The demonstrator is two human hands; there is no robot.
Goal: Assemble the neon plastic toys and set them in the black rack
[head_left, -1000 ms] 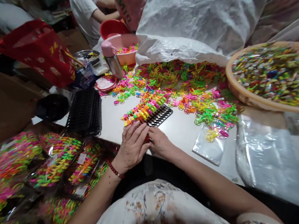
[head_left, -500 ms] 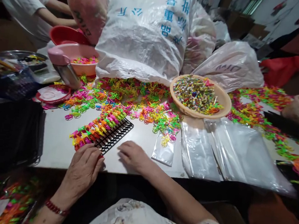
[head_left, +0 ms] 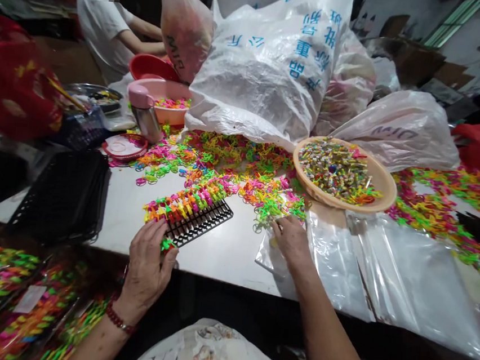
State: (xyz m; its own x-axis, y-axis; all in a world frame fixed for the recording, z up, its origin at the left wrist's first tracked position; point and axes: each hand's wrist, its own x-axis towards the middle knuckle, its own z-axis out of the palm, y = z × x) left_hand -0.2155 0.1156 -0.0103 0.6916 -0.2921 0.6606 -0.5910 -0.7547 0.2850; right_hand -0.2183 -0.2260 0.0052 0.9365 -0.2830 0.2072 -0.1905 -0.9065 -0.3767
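Note:
My left hand (head_left: 149, 262) is curled round the near end of a black plastic rack (head_left: 201, 227), thumb on the front edge. Rows of small bright plastic figures (head_left: 187, 200) stand along the rack's far side, while its near rows show bare black slots. A green figure (head_left: 166, 245) sits between the thumb and fingers. To the right, my right hand (head_left: 295, 242) has its fingertips bunched at the edge of a loose pile of the same coloured pieces (head_left: 269, 205), above a clear plastic bag (head_left: 269, 253). What those fingertips pinch is hidden.
A peach basket (head_left: 385, 197) of small shiny parts stands beyond my right hand, with clear bags (head_left: 417, 276) in front. Black racks (head_left: 64, 197) are stacked at left. A large white sack (head_left: 257, 85) and a pink-lidded flask (head_left: 144, 114) stand behind. Another person (head_left: 105, 31) is at upper left.
My right hand has moved from beside the rack rightward to the loose pile. My left hand stays at the rack's near end, where a green figure now shows. The view has swung left.

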